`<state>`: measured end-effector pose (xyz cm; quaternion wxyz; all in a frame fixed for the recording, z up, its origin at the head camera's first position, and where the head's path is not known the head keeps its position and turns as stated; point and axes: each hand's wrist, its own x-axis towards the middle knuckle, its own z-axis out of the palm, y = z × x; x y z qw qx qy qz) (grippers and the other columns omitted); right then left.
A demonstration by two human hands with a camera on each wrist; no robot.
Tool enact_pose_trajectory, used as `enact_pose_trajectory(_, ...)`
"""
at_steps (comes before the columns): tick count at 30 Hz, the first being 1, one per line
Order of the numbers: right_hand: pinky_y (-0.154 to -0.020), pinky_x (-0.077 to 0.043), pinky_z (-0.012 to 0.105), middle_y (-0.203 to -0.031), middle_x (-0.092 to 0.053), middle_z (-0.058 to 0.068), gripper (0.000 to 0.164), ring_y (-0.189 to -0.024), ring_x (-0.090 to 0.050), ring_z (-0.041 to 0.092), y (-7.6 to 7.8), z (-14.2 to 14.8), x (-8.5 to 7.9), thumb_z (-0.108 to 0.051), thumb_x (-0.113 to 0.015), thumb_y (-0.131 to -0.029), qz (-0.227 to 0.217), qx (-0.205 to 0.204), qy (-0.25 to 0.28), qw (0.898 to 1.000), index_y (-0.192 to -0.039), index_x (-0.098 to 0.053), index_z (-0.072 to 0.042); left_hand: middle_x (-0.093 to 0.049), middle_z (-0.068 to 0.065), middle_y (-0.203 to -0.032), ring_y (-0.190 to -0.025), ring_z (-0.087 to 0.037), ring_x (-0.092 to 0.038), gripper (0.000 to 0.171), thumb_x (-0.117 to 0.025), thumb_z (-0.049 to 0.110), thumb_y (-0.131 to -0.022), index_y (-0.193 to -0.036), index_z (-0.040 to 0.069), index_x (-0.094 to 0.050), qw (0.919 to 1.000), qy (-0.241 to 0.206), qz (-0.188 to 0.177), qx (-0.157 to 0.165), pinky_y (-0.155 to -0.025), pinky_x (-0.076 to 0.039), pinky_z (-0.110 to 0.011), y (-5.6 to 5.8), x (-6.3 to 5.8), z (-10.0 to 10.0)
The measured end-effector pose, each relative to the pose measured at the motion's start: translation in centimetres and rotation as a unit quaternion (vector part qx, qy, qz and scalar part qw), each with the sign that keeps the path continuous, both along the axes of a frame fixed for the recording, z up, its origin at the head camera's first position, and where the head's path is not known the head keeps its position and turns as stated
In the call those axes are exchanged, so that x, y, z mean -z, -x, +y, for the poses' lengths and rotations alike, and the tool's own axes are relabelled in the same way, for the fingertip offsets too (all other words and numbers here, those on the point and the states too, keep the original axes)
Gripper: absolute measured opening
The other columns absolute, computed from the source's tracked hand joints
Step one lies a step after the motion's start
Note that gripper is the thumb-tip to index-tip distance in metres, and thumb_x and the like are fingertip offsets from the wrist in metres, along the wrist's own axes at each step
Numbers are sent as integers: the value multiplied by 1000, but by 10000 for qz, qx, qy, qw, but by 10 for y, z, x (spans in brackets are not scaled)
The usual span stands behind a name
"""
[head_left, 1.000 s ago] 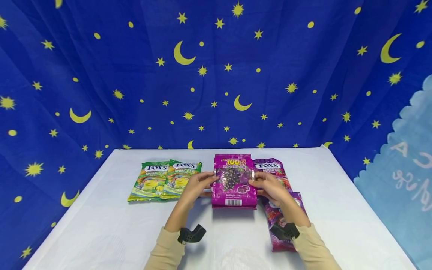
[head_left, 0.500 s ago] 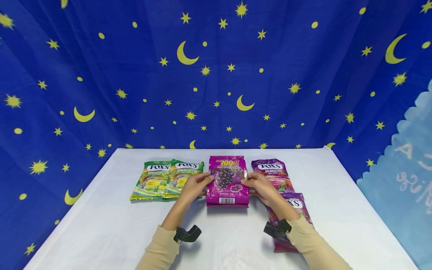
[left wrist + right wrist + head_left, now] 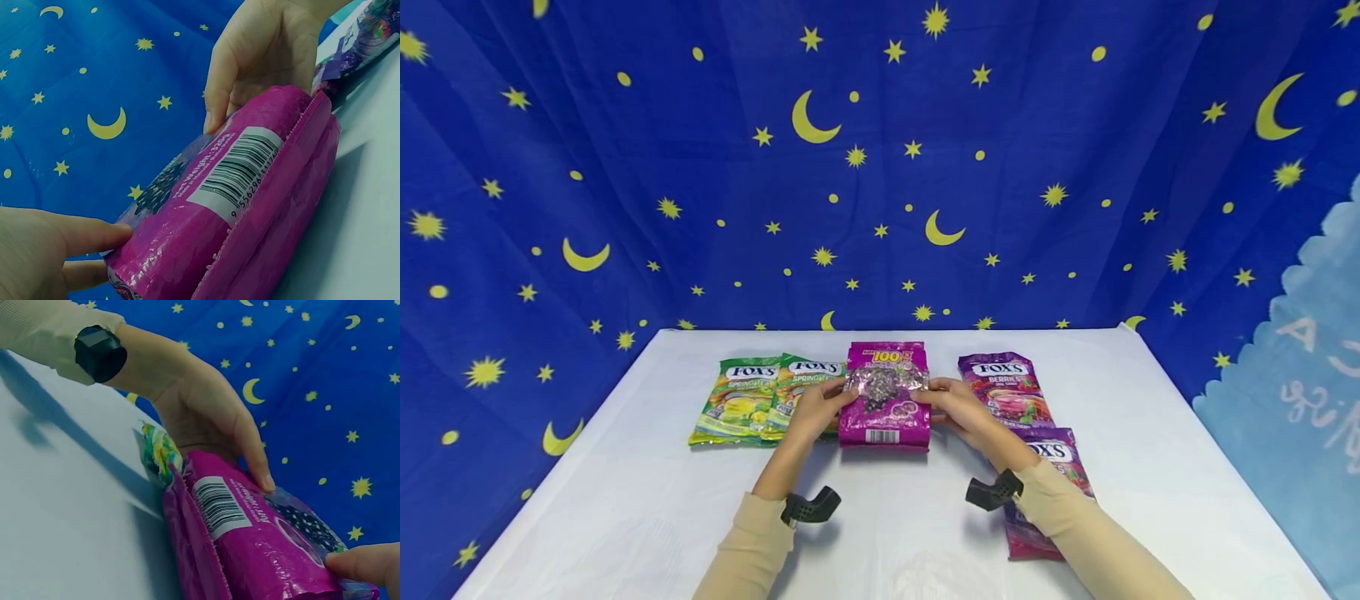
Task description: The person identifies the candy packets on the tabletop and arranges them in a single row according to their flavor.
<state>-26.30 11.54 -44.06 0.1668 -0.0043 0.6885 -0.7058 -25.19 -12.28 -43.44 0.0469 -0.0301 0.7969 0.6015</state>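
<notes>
A magenta candy bag with a clear window and a barcode is gripped between both hands at mid-table in the head view. My left hand pinches its left side, thumb on the front and fingers behind. On the opposite side my right hand does the same. Up close in the left wrist view, the bag bulges, its crimped bottom seam facing the camera. Fingers of the left hand reach under it there. In the right wrist view the right thumb lies at the window's edge.
Two green candy bags overlap on the white table, left of the hands. Two purple candy bags lie at right, the far one beyond the near one, partly under the right forearm. A blue star-patterned cloth hangs behind.
Both hands have carried the magenta bag leftward, away from the purple bags and closer to the green ones. The far purple bag now shows more fully. The other bags have stayed put.
</notes>
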Motion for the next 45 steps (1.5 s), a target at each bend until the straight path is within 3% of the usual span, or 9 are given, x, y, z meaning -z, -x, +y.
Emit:
enact_pose_trajectory(5,-71,-54,31,-93,-61,8,31,-79,-60,17,6,-6,1,-15,-72,-85,61,-30,81,9999,-104,-53,2,-52,-27,-133,-94,-27,-65,51,-64,18,-93,-137,-6,-49,10000,-38,-6,-33,-72,-58,-32,4,-1,-5)
enact_pose_trajectory(10,-73,-53,32,-98,-63,11,39,-82,-60,18,14,-11,3,-16,-70,-87,-46,33,-92,9999,-114,-54,6,-53,-28,-130,-92,-26,-65,50,-61,15,-95,-137,-7,-48,10000,-1,-37,-75,-72,-57,-31,5,-1,-6)
enact_pose_trajectory(15,-72,-54,31,-101,-62,11,44,-84,-59,19,17,-14,5,-15,-69,-89,-152,146,-290,9994,-121,-52,9,-57,-27,-126,-90,-27,-65,49,-61,18,-95,-135,-7,-50,9994,319,37,-129,-70,-57,-31,5,-1,-5)
enact_pose_trajectory(22,-85,-53,35,-114,-61,18,51,-97,-60,23,17,-14,8,-17,-67,-91,-170,128,-351,9992,-128,-48,12,-56,-27,-128,-94,-32,-65,49,-59,21,-96,-135,-6,-50,9976,670,121,-82,-72,-57,-34,4,-1,-5)
enact_pose_trajectory(31,-86,-53,37,-111,-57,16,45,-99,-58,24,17,-11,14,-18,-70,-90,-62,181,-444,9988,-121,-51,9,-56,-25,-130,-107,-36,-60,49,-56,25,-98,-136,-5,-50,9936,1095,252,91,-86,-53,-42,5,4,-7)
enact_pose_trajectory(38,-90,-51,40,-118,-57,19,53,-105,-58,28,16,-10,15,-22,-70,-90,-145,238,-469,9985,-127,-49,9,-58,-28,-125,-116,-41,-54,49,-56,27,-98,-133,-6,-53,9822,1766,637,48,-98,-43,-52,7,4,-5)
enact_pose_trajectory(45,-95,-48,40,-125,-56,22,55,-109,-59,29,9,-11,9,-22,-65,-93,-176,156,-385,9990,-133,-45,10,-64,-27,-114,-106,-40,-60,48,-57,27,-97,-132,-7,-54,9736,2105,884,-11,-91,-48,-52,5,1,-1)
